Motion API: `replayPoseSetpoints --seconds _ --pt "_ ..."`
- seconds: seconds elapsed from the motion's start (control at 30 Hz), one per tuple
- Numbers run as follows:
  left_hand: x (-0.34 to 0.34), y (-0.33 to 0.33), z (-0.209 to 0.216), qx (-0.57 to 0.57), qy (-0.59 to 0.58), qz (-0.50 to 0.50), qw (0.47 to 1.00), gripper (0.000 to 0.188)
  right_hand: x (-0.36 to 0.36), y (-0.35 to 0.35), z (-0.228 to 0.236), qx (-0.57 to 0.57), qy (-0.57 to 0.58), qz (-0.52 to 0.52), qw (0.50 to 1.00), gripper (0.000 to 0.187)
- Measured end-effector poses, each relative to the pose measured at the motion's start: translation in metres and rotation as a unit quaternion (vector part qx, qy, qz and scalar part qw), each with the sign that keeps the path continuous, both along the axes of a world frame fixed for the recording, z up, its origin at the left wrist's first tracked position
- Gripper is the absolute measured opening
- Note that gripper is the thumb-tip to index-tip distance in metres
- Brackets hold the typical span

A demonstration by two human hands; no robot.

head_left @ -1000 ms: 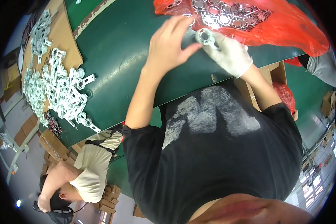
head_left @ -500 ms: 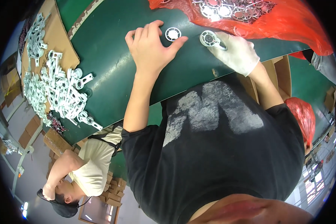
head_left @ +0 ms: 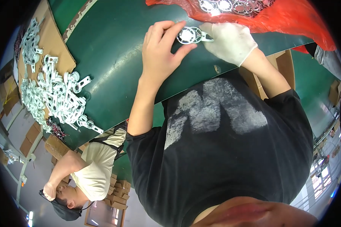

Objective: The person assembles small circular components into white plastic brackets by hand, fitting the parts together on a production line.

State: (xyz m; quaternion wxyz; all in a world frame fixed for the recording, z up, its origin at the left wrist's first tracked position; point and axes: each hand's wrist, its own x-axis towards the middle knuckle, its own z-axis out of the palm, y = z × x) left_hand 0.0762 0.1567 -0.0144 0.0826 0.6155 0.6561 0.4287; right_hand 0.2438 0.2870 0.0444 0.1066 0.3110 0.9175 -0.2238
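A small round spoked ring (head_left: 185, 35) with a bright centre sits between the thumb and fingers of my bare left hand (head_left: 161, 51), which are curved round its rim over the green table. Right up against it, overlapping its edge, is a pale ring-headed plastic part with a short slotted handle (head_left: 206, 37). My right hand (head_left: 231, 42), in a white glove, pinches that handle end; its fingertips are partly hidden behind the glove's own bulk. Whether the ring and the part are joined cannot be made out.
A red plastic bag (head_left: 288, 22) full of shiny metal rings (head_left: 246, 7) lies at the far right. To the left, a heap of pale plastic parts (head_left: 64, 94) spreads over the table and a cardboard sheet (head_left: 60, 45). Another person (head_left: 94, 166) is at the lower left.
My right hand has moved left with the pale part, bringing it against the spoked ring. My left hand has shifted right, its thumb and fingers closing round the ring.
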Motion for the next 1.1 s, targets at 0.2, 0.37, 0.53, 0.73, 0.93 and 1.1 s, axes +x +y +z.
replayPoseSetpoints --seconds 0.2,0.37,0.53,0.73,0.93,1.1 --pt "0.014 0.001 0.003 0.006 -0.092 0.004 0.996 0.053 0.001 -0.006 -0.006 0.039 0.093 0.018 0.995 0.023" --pt "0.014 -0.003 0.007 -0.015 -0.161 -0.01 0.987 0.052 0.004 -0.009 -0.005 0.0 0.12 0.002 0.993 0.027" --pt "0.011 -0.011 0.015 0.041 -0.02 -0.068 0.997 0.05 0.003 0.016 -0.001 -0.471 0.075 0.004 0.879 0.041" --pt "0.016 -0.001 0.021 0.034 -0.109 -0.073 0.991 0.056 0.0 -0.001 -0.027 -0.357 0.064 -0.027 0.931 0.042" --pt "0.027 -0.01 0.006 -0.036 -0.406 -0.069 0.911 0.044 0.008 -0.015 -0.04 -0.189 0.216 0.048 0.957 0.032" --pt "0.013 -0.005 0.019 -0.064 -0.361 -0.102 0.925 0.024 0.007 -0.017 -0.032 -0.112 0.136 0.094 0.98 0.034"
